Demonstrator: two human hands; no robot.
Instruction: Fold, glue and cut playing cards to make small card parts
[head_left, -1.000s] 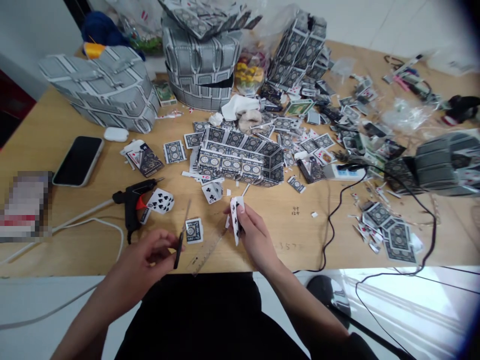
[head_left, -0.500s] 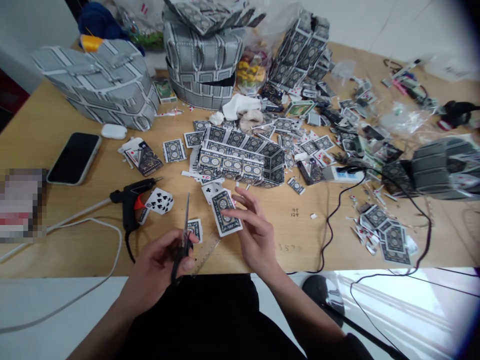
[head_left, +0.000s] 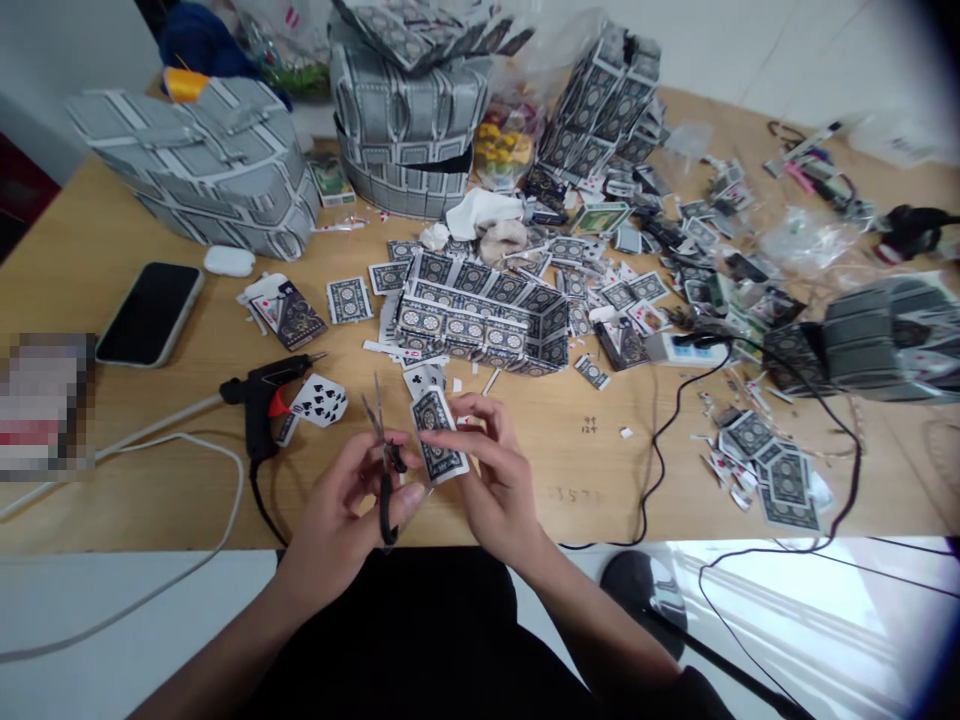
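My left hand (head_left: 360, 505) grips a pair of scissors (head_left: 388, 490) by its black handles, the blades slightly parted and pointing away from me. Between the fingers and thumb of my right hand (head_left: 499, 475) is a playing card (head_left: 439, 437), its dark blue patterned back turned up. The scissors are close to the card's left edge; whether they touch it I cannot tell. Just beyond my hands sits an open box made of playing cards (head_left: 480, 325). A club card (head_left: 424, 378) and paper scraps lie between the box and my hands.
On the left lie a black hot glue gun (head_left: 262, 395), a spade card (head_left: 321, 400), a phone (head_left: 150, 313) and a white earbud case (head_left: 229, 261). Grey woven bags (head_left: 202, 165) stand behind. Card pieces, a power strip (head_left: 686, 348) and a black cable (head_left: 660, 440) occupy the right.
My left hand has moved right and turned the scissors toward the card, and their blades have parted. The right hand has shifted a little left with the card, which is now tilted more.
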